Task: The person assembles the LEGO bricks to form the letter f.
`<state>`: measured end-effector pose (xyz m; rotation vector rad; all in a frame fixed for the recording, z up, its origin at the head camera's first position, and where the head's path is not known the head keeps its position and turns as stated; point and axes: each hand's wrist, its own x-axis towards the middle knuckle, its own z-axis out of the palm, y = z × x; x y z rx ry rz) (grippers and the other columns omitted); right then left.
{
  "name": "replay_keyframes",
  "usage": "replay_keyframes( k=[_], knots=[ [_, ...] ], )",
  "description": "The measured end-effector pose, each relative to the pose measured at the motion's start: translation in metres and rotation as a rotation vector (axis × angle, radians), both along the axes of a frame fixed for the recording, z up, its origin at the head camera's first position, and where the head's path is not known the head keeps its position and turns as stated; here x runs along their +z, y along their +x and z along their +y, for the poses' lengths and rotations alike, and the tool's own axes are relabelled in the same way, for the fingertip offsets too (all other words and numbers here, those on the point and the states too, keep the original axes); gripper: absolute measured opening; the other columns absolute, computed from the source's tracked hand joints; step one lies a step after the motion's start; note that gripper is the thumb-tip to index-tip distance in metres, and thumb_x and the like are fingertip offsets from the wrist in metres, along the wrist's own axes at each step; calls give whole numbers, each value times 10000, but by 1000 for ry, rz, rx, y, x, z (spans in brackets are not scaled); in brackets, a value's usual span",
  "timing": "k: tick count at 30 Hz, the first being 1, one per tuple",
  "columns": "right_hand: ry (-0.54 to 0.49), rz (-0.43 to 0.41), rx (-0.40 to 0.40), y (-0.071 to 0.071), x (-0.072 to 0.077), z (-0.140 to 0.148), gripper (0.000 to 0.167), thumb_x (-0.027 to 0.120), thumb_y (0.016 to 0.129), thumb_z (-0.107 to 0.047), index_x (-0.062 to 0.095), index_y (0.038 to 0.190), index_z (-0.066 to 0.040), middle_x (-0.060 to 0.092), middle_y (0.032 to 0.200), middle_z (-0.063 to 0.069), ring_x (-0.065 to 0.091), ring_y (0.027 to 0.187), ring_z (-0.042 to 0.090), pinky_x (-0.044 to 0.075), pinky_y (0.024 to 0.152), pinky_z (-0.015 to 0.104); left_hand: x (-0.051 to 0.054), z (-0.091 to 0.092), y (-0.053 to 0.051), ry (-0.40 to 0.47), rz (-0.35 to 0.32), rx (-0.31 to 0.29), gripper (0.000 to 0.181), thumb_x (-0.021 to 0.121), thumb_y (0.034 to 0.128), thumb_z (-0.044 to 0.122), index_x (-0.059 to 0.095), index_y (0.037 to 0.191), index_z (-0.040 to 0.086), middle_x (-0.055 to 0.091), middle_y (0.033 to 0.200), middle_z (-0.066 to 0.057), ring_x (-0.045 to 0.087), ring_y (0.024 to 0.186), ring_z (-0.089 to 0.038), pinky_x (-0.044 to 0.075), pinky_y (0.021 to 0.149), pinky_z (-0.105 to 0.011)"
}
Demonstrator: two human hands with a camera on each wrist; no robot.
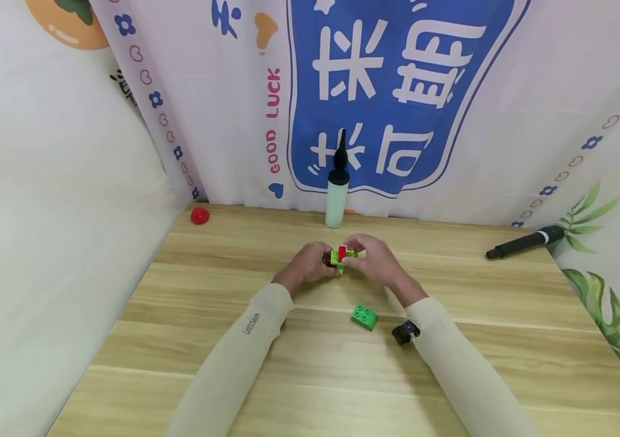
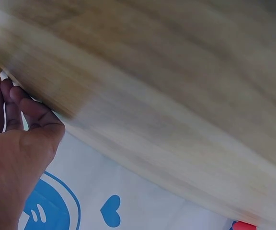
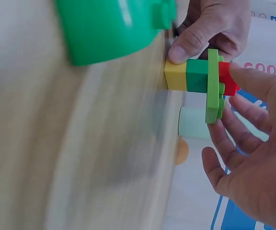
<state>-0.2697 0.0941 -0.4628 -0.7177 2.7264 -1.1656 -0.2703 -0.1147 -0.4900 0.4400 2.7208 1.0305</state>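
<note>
A small stack of toy building bricks stands between the two hands. In the right wrist view it runs from a yellow brick (image 3: 176, 76) at the table, through a green brick (image 3: 197, 76), to a lime-green plate (image 3: 212, 103) with a red brick (image 3: 226, 79) on top. My left hand (image 1: 312, 261) grips the stack low down, its thumb on the yellow brick. With thumb and fingertips, my right hand (image 1: 375, 261) pinches the red brick on the plate. Nearer me lies a loose green curved brick (image 1: 364, 317), studs up. The left wrist view shows little of the stack.
Behind the hands, a pale green bottle-like cylinder (image 1: 337, 203) with a black pointed top stands against the printed cloth. A small red piece (image 1: 199, 215) sits at the back left. At the right edge lies a black stick-like object (image 1: 525, 243).
</note>
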Motion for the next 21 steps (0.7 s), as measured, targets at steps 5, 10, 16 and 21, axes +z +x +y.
replay_keyframes(
  k=[5, 10, 16, 21],
  knots=[
    [-1, 47, -72, 20, -1, 17, 509, 754, 1017, -195, 576, 1448, 9, 653, 1370, 235, 646, 1253, 394, 527, 1099, 550, 1, 1, 0, -14, -2, 7, 235, 874, 924, 197, 757, 1068, 54, 714, 994, -63, 579, 889, -166, 506, 828, -290],
    [20, 2, -99, 45, -2, 38, 404, 748, 1027, -229, 614, 1307, 32, 693, 1224, 203, 684, 1130, 332, 581, 1007, 505, -1, 2, 1, -21, -22, 22, 226, 869, 930, 204, 744, 1052, 60, 691, 985, -57, 565, 893, -177, 493, 813, -290],
    [72, -128, 10, 72, -10, 51, 380, 759, 1024, -299, 628, 1208, 7, 704, 1102, 121, 693, 994, 204, 610, 868, 366, -3, 1, 0, -31, -31, 28, 238, 867, 932, 210, 743, 1073, 64, 689, 992, -53, 571, 907, -189, 494, 819, -295],
    [109, -178, 85, 89, -17, 46, 431, 840, 955, -341, 622, 1178, -43, 685, 1087, 75, 635, 925, 134, 555, 793, 263, -3, 1, -2, -23, -19, 12, 242, 871, 928, 210, 742, 1067, 60, 690, 976, -53, 570, 893, -186, 489, 810, -288]
  ],
)
